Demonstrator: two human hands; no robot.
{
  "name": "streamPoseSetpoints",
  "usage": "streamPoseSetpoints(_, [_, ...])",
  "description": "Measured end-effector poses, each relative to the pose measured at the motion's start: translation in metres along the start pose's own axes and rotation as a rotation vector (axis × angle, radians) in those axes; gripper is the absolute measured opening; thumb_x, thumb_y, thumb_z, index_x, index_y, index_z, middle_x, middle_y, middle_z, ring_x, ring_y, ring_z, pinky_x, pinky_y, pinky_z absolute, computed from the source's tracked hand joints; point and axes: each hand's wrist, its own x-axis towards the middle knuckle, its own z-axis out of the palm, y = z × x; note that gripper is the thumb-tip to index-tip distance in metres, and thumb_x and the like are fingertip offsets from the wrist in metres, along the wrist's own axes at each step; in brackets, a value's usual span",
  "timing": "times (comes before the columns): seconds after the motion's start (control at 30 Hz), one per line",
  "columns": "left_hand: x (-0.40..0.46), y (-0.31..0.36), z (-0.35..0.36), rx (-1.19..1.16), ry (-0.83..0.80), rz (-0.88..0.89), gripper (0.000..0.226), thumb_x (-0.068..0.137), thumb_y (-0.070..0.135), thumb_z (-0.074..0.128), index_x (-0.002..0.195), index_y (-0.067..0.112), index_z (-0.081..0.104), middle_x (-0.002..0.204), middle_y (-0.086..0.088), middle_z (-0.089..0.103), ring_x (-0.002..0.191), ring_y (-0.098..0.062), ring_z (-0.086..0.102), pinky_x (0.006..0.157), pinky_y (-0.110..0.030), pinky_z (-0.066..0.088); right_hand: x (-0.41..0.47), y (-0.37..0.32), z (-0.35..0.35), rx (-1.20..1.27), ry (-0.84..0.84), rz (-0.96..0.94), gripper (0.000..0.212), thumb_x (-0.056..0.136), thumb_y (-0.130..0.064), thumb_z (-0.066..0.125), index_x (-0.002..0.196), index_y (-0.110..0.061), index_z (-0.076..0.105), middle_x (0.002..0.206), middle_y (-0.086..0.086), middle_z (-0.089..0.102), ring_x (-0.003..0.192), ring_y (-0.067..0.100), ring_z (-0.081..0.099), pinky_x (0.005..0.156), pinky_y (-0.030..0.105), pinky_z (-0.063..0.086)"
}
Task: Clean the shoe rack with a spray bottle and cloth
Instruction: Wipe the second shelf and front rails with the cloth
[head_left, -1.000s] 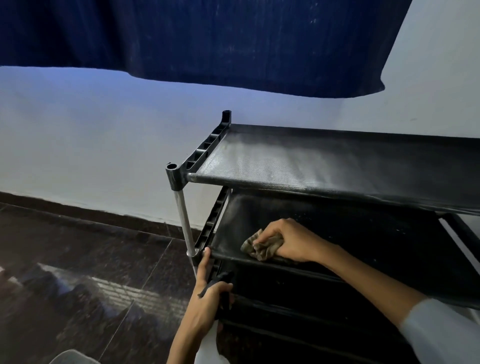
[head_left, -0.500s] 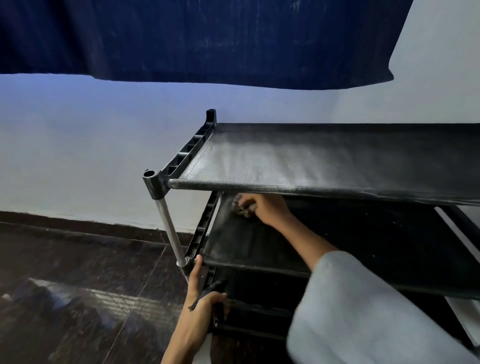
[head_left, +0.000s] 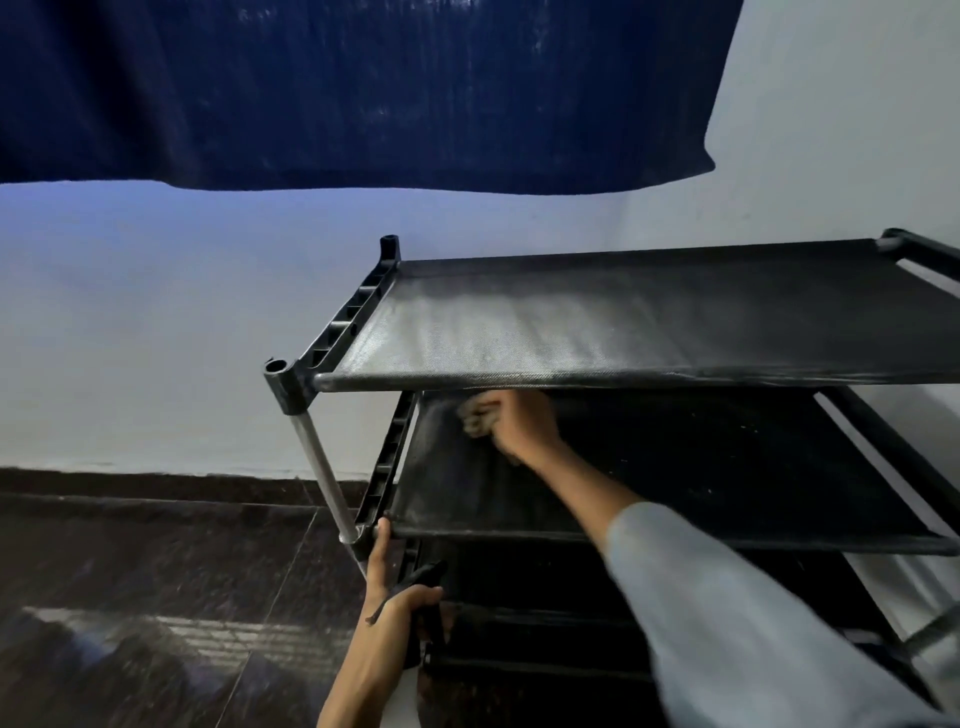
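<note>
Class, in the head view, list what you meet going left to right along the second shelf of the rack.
Metal post → plastic side frame → cloth → right hand → bare shelf fabric.

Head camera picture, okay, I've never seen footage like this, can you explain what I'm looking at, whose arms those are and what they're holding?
The picture comes from a camera worn on a person's head, looking forward and down, so both arms reaching in from the bottom belong to the wearer. There is no machine here, only bare hands.

In front stands a black shoe rack with fabric shelves, against a pale wall on a dark tiled floor. A dark blue cloth hangs across the top of the view.

The right hand reaches under the top shelf and grips a small crumpled cloth against the back left area of the second shelf.

The left hand is lower, at the rack's front left corner, its fingers curled round a dark object, probably the spray bottle's head.
</note>
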Motion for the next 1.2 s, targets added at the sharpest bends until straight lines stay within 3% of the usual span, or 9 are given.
streamPoseSetpoints(0.07, [0.001, 0.001, 0.001, -0.005, -0.013, -0.002, 0.086, 0.087, -0.013, 0.045, 0.144, 0.048, 0.021, 0.081, -0.01, 0.072, 0.067, -0.03, 0.066, 0.051, -0.026, 0.054, 0.007, -0.027, 0.024, 0.014, -0.016, -0.005, 0.027, 0.08, -0.002, 0.059, 0.101, -0.011, 0.074, 0.097, 0.01, 0.073, 0.095, 0.019, 0.069, 0.074, 0.013, 0.051])
streamPoseSetpoints(0.23, [0.005, -0.002, 0.0, -0.018, 0.018, -0.023, 0.091, 0.074, 0.003, 0.062, 0.133, 0.064, 0.028, 0.132, -0.017, 0.057, 0.098, -0.033, 0.067, 0.076, -0.038, 0.054, 0.01, -0.035, 0.03, -0.041, -0.006, -0.01, 0.026, 0.085, -0.016, 0.053, 0.102, -0.017, 0.073, 0.1, 0.009, 0.072, 0.098, 0.026, 0.066, 0.085, 0.035, 0.053])
streamPoseSetpoints(0.4, [-0.002, 0.006, 0.002, 0.032, -0.004, -0.057, 0.087, 0.085, -0.009, 0.048, 0.144, 0.049, 0.023, 0.074, -0.021, 0.07, 0.068, -0.032, 0.064, 0.065, -0.035, 0.053, -0.004, 0.05, -0.024, -0.079, 0.073, 0.13, 0.031, 0.082, -0.028, 0.046, 0.093, -0.021, 0.074, 0.085, 0.004, 0.074, 0.078, 0.014, 0.07, 0.075, 0.032, 0.058])
streamPoseSetpoints(0.53, [-0.011, 0.012, 0.002, 0.035, -0.016, -0.064, 0.084, 0.087, -0.003, 0.05, 0.144, 0.051, 0.023, 0.094, -0.012, 0.073, 0.073, -0.026, 0.068, 0.068, -0.034, 0.052, -0.04, 0.074, -0.078, -0.062, 0.132, 0.312, 0.027, 0.089, -0.005, 0.051, 0.099, -0.018, 0.074, 0.089, 0.0, 0.074, 0.075, 0.008, 0.069, 0.077, 0.026, 0.056])
streamPoseSetpoints(0.6, [-0.015, 0.017, 0.004, 0.023, -0.025, -0.064, 0.081, 0.089, 0.0, 0.049, 0.144, 0.05, 0.019, 0.074, 0.0, 0.074, 0.072, -0.025, 0.067, 0.067, -0.034, 0.052, -0.05, 0.068, -0.08, -0.168, 0.12, 0.314, 0.03, 0.087, -0.003, 0.055, 0.109, -0.017, 0.07, 0.104, 0.004, 0.072, 0.092, 0.017, 0.068, 0.083, 0.027, 0.054])
streamPoseSetpoints(0.77, [-0.014, 0.017, 0.005, 0.021, -0.04, -0.062, 0.085, 0.088, -0.002, 0.049, 0.147, 0.048, 0.015, 0.061, 0.006, 0.072, 0.076, -0.03, 0.067, 0.073, -0.039, 0.054, -0.072, 0.004, -0.036, -0.071, -0.24, 0.027, 0.039, 0.078, -0.002, 0.06, 0.106, -0.025, 0.072, 0.109, 0.0, 0.071, 0.101, 0.015, 0.066, 0.088, 0.022, 0.051])
streamPoseSetpoints(0.9, [-0.014, 0.016, 0.0, 0.035, -0.044, -0.072, 0.085, 0.087, -0.001, 0.051, 0.143, 0.054, 0.016, 0.12, -0.01, 0.061, 0.093, -0.03, 0.067, 0.077, -0.039, 0.055, -0.052, -0.025, -0.013, -0.029, -0.37, -0.066, 0.042, 0.076, 0.004, 0.058, 0.108, -0.019, 0.072, 0.111, 0.003, 0.07, 0.1, 0.015, 0.066, 0.087, 0.024, 0.052])
streamPoseSetpoints(1.03, [-0.009, 0.01, -0.003, 0.037, -0.075, -0.05, 0.089, 0.087, 0.001, 0.051, 0.144, 0.056, 0.01, 0.14, -0.008, 0.047, 0.101, -0.033, 0.065, 0.078, -0.032, 0.055, -0.029, -0.039, 0.005, -0.043, -0.295, -0.094, 0.032, 0.076, -0.012, 0.068, 0.108, -0.015, 0.072, 0.107, 0.006, 0.071, 0.1, 0.018, 0.066, 0.081, 0.019, 0.047])
streamPoseSetpoints(1.2, [-0.007, 0.008, -0.001, 0.052, -0.063, -0.011, 0.085, 0.089, 0.0, 0.049, 0.143, 0.054, 0.012, 0.101, -0.005, 0.066, 0.098, -0.032, 0.067, 0.074, -0.029, 0.053, -0.033, -0.05, 0.01, -0.103, -0.457, -0.183, 0.035, 0.076, -0.003, 0.063, 0.104, -0.021, 0.072, 0.104, 0.003, 0.07, 0.092, 0.016, 0.066, 0.077, 0.019, 0.048])
